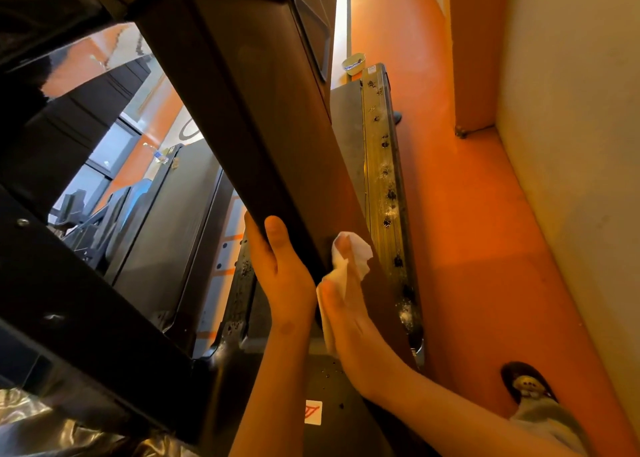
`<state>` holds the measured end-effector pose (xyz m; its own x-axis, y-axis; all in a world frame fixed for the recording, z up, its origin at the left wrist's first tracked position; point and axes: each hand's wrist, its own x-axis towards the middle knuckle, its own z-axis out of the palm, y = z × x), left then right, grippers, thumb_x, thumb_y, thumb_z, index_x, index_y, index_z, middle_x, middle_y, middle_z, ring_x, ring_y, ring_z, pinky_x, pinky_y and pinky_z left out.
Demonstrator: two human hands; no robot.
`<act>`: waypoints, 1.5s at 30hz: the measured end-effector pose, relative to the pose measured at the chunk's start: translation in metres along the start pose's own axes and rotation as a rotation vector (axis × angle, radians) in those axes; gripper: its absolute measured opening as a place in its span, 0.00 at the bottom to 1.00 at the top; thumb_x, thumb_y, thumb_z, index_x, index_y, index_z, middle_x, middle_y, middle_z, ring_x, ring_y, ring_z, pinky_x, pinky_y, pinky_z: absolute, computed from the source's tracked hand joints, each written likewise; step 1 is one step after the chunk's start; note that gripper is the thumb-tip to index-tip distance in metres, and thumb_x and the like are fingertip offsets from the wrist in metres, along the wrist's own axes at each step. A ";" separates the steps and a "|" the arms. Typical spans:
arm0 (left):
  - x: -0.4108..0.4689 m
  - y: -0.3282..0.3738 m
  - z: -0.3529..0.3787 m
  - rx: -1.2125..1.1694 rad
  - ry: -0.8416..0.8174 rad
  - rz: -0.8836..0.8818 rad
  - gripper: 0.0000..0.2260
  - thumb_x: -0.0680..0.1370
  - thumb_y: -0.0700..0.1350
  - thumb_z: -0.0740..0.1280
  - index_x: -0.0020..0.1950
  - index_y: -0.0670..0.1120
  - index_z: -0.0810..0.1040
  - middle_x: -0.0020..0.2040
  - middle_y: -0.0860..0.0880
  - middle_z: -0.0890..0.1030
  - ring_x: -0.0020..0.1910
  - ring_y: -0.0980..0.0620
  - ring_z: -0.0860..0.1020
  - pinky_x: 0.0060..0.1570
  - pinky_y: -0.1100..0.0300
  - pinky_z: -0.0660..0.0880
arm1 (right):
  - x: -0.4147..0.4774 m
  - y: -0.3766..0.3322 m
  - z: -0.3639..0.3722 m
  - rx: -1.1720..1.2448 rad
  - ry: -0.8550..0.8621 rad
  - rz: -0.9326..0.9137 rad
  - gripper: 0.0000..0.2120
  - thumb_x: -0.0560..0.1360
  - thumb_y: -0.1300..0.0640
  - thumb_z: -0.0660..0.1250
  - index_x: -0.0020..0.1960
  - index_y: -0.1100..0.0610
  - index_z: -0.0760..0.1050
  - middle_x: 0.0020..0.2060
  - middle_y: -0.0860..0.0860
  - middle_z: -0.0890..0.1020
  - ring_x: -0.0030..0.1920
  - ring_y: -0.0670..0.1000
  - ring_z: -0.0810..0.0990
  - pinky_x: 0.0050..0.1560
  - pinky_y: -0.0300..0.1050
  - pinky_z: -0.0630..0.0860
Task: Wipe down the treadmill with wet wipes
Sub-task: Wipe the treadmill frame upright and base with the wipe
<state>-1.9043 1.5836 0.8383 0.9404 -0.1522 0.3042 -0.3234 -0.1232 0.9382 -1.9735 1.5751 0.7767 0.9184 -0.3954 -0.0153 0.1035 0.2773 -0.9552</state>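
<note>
A dark upright [263, 127] of the treadmill [346, 138] is seen slanting from the top of the view down to the bottom centre, and every other place is given from it. The lower part of the upright is gripped by the left hand [280, 269] from its left side: the thumb is laid along the near face, while the fingers are wrapped round the far edge and hidden from view. On the right face of the upright, level with that thumb, a white wet wipe [349, 259] is pressed against the surface by the right hand [353, 328]. The fingers of this hand are stretched out nearly straight and lie flat on the panel, with the crumpled wipe folded over the fingertips and trailing back under the palm. Just to the right of the upright, the treadmill's ribbed side rail [384, 179] is seen running away from the camera, marked with dark blotches and pale specks. Beyond the rail's far end, a small green bowl [354, 63] is set on the orange floor [478, 249], which is spread out to the right of the upright as far as a pale wall [571, 145]. Lower right of the upright, a foot in a dark sandal [528, 385] is planted on that floor. Below the two hands, a small white label with red marks [313, 412] is stuck on the dark base. To the left of the upright, the belt of a second machine [173, 231] is visible.
</note>
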 end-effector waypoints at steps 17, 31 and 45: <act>-0.001 -0.012 0.001 0.019 0.039 0.068 0.15 0.78 0.52 0.50 0.64 0.56 0.65 0.54 0.62 0.73 0.51 0.76 0.74 0.47 0.79 0.69 | 0.152 -0.020 -0.043 0.007 0.174 -0.144 0.36 0.73 0.29 0.50 0.67 0.56 0.62 0.66 0.53 0.69 0.67 0.56 0.67 0.70 0.58 0.63; 0.001 -0.010 0.001 0.087 0.024 0.262 0.17 0.77 0.67 0.57 0.61 0.61 0.65 0.49 0.74 0.75 0.49 0.69 0.77 0.44 0.74 0.74 | 0.072 0.017 -0.029 0.003 0.112 -0.137 0.45 0.72 0.24 0.51 0.79 0.49 0.45 0.77 0.44 0.54 0.75 0.39 0.54 0.76 0.44 0.57; -0.014 -0.026 -0.001 0.140 -0.070 0.365 0.24 0.76 0.41 0.70 0.63 0.60 0.61 0.53 0.78 0.72 0.54 0.74 0.74 0.47 0.77 0.72 | 0.003 0.035 -0.009 0.097 0.077 -0.040 0.41 0.69 0.22 0.50 0.75 0.37 0.40 0.69 0.24 0.46 0.70 0.25 0.45 0.63 0.19 0.51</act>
<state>-1.9086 1.5903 0.8100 0.7530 -0.2766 0.5971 -0.6510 -0.1805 0.7373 -1.9705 1.5759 0.7405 0.8811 -0.4729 -0.0044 0.1790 0.3422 -0.9224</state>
